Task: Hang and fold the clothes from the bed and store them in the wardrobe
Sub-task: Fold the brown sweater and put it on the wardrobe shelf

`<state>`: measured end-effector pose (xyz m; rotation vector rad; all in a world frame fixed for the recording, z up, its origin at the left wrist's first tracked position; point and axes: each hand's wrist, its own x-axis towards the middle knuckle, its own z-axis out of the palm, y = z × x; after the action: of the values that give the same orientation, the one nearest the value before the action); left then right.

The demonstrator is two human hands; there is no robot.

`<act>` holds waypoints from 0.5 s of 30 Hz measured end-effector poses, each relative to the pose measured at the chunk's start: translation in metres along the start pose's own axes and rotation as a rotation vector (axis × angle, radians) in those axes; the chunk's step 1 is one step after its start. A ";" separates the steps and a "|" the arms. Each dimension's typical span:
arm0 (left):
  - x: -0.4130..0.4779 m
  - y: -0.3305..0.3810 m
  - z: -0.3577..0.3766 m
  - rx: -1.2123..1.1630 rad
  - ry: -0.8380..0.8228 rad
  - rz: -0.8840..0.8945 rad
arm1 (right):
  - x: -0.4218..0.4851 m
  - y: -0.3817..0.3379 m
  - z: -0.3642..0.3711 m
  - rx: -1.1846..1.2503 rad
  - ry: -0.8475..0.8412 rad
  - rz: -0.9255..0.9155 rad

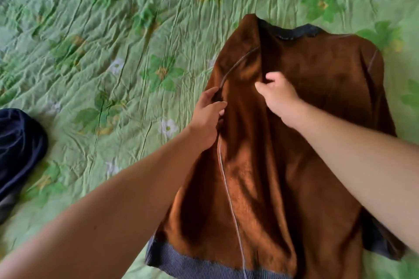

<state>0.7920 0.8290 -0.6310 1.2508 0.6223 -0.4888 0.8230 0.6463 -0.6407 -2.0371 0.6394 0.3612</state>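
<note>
A brown fleecy garment (306, 142) with grey ribbed collar and hem lies inside out on the green floral bedspread (102, 41), right of centre. My left hand (207, 118) grips its left folded edge at the seam, fingers curled round the cloth. My right hand (275, 95) is over the middle of the garment, with thumb and fingers bent and pinching a ridge of the brown fabric. Both forearms reach in from the bottom of the view.
A dark navy garment (18, 149) lies bunched at the left edge of the bed. The wrinkled bedspread stretches across the top and left of the view.
</note>
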 end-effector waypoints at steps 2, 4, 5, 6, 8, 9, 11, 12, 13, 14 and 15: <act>0.005 0.003 -0.004 -0.129 0.071 -0.053 | 0.028 -0.028 0.003 0.100 -0.029 0.032; 0.009 0.010 -0.017 -0.231 0.126 -0.106 | 0.049 -0.050 0.011 0.222 -0.103 0.064; 0.011 0.016 -0.025 -0.280 0.153 -0.122 | 0.058 -0.059 0.018 0.282 -0.138 0.062; 0.014 0.023 -0.035 -0.327 0.185 -0.122 | 0.066 -0.069 0.025 0.341 -0.165 0.049; 0.021 0.038 -0.056 -0.387 0.256 -0.089 | 0.079 -0.093 0.042 0.434 -0.198 0.024; 0.026 0.046 -0.064 -0.388 0.287 -0.061 | 0.085 -0.106 0.050 0.453 -0.212 0.012; 0.034 0.058 -0.078 -0.365 0.322 -0.014 | 0.100 -0.128 0.066 0.413 -0.235 -0.022; 0.039 0.061 -0.083 -0.360 0.324 0.004 | 0.106 -0.136 0.075 0.376 -0.256 -0.032; 0.043 0.062 -0.088 -0.348 0.322 0.022 | 0.113 -0.141 0.082 0.346 -0.283 -0.029; 0.045 0.060 -0.092 -0.300 0.325 0.043 | 0.119 -0.141 0.089 0.334 -0.301 -0.017; 0.046 0.057 -0.095 -0.220 0.328 0.063 | 0.121 -0.139 0.094 0.334 -0.302 -0.001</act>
<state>0.8477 0.9349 -0.6394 1.1445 0.8858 -0.1560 1.0024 0.7503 -0.6510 -1.6246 0.4760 0.5139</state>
